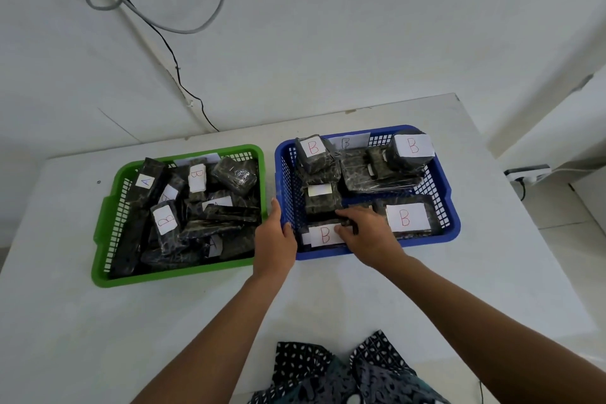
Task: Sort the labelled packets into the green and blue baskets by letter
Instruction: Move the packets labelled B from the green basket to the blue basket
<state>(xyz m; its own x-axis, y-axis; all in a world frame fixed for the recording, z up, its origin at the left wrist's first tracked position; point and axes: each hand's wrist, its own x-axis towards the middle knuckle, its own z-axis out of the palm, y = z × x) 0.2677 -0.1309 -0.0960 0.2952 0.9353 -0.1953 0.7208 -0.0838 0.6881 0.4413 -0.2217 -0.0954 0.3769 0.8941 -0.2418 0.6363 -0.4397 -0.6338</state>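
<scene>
A green basket (105, 226) on the left holds several dark wrapped packets, some labelled A (145, 181) and some B (165, 220). To its right stands a blue basket (454, 223) with several packets labelled B (406, 217). My left hand (274, 236) grips the blue basket's near left corner. My right hand (364, 233) reaches into the blue basket's front, its fingers resting on a B-labelled packet (323, 234) lying along the front wall.
Both baskets sit on a white table (196, 321) against a white wall. Cables (157, 23) run down the wall behind the green basket. A power strip (528, 172) lies beyond the table's right edge.
</scene>
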